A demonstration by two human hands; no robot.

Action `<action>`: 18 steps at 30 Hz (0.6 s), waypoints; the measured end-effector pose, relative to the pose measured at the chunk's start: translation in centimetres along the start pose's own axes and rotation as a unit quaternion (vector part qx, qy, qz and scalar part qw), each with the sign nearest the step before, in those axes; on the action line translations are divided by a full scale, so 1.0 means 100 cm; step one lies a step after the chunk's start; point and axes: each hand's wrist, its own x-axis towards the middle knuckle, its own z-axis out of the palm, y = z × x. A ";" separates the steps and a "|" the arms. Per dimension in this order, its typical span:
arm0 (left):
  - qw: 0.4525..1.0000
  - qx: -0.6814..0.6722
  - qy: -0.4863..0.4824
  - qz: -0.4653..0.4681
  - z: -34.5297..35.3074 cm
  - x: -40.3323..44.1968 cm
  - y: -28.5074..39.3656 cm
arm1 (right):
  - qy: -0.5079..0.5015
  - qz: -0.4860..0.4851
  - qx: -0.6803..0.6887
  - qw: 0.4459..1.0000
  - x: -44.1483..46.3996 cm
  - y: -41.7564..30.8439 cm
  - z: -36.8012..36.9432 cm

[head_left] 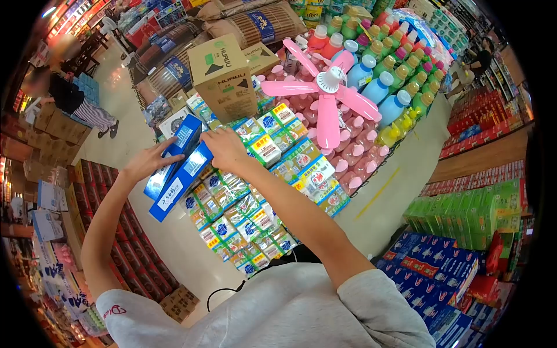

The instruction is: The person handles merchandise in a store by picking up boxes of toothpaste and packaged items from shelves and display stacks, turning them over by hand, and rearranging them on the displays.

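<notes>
Two long blue boxes lie side by side at the left edge of the packed goods. My left hand (146, 162) is on the left blue box (184, 138), with its fingers reaching over the box's face. My right hand (225, 148) grips the upper end of the right blue box (181, 182), which is tilted and shows a white label. Under and beside them lie clear-wrapped packs (249, 217) with green bands. A brown carton (223, 75) stands just beyond my right hand.
A pink fan (329, 81) spreads over pink bottles (360, 153) on the right. Blue and green bottles stand behind it. Rolled mats (255, 26) lie at the back. A person (75, 98) stands at the far left. Blue boxes (429, 278) are stacked at the lower right.
</notes>
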 end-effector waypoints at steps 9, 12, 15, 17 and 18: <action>0.935 -0.109 -0.018 -0.336 -0.016 0.025 0.037 | 0.058 -0.031 0.009 0.998 -0.003 0.004 0.004; 0.880 -0.147 0.064 -0.447 0.043 0.028 0.048 | 0.008 -0.053 -0.027 0.998 -0.015 0.005 0.011; 0.884 -0.169 0.078 -0.429 0.033 0.035 0.048 | 0.003 -0.084 -0.074 0.994 -0.020 0.006 -0.001; 0.880 -0.196 0.082 -0.426 0.027 0.030 0.040 | -0.023 -0.091 -0.081 0.992 -0.020 0.006 -0.005; 0.892 -0.218 0.100 -0.384 0.028 0.027 0.034 | -0.028 -0.093 -0.080 0.992 -0.022 0.005 -0.006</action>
